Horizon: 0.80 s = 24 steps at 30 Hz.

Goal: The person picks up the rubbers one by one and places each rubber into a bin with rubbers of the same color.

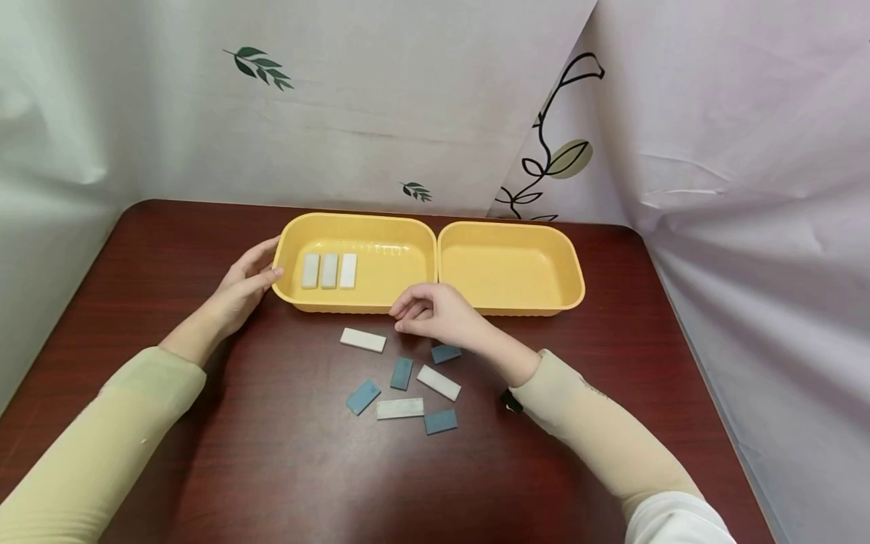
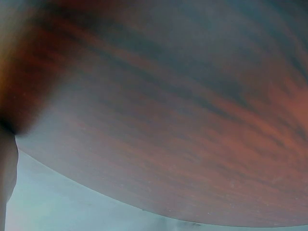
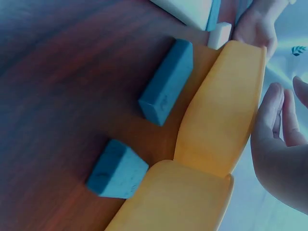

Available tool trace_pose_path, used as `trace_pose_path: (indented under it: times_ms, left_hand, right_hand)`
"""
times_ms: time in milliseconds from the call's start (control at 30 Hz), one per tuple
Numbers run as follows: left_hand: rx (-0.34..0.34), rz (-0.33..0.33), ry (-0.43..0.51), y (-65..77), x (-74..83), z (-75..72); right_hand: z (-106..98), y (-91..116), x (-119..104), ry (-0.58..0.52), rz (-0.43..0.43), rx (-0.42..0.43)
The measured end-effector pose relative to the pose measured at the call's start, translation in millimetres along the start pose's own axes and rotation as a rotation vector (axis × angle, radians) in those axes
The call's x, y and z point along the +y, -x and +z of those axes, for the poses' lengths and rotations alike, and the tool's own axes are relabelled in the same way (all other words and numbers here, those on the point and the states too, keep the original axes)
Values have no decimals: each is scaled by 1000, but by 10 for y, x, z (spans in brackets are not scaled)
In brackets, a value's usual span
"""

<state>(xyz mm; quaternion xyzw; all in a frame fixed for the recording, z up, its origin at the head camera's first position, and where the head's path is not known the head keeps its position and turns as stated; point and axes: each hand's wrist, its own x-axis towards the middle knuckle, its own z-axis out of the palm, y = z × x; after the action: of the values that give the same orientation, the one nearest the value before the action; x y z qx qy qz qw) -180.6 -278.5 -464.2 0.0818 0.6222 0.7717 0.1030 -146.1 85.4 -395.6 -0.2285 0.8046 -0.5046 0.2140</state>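
Note:
My left hand holds the left end of a yellow tray, thumb over the rim and fingers along the outside. Inside that tray two grey blocks and one white block stand in a row at the left. My right hand hovers by the front rim near the join of the two trays, fingers loosely bent around nothing. Below it on the table lie several blue blocks and three pale oblong blocks. The right wrist view shows the right hand beyond a blue block.
A second yellow tray with nothing in it adjoins the first on the right. Both stand toward the back of a dark red wooden table. Leaf-patterned curtains hang behind and beside it. Mostly tabletop fills the left wrist view.

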Motion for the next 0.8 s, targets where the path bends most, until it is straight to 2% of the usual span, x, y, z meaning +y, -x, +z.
trace_pose_path:
  times_ms: [367, 800]
  left_hand:
    - [-1, 5, 12, -4, 2, 10]
    - [2, -2, -1, -4, 1, 4]
  right_hand:
    - [-32, 299, 137, 80, 28, -83]
    - [-100, 473, 327, 176, 9, -96]
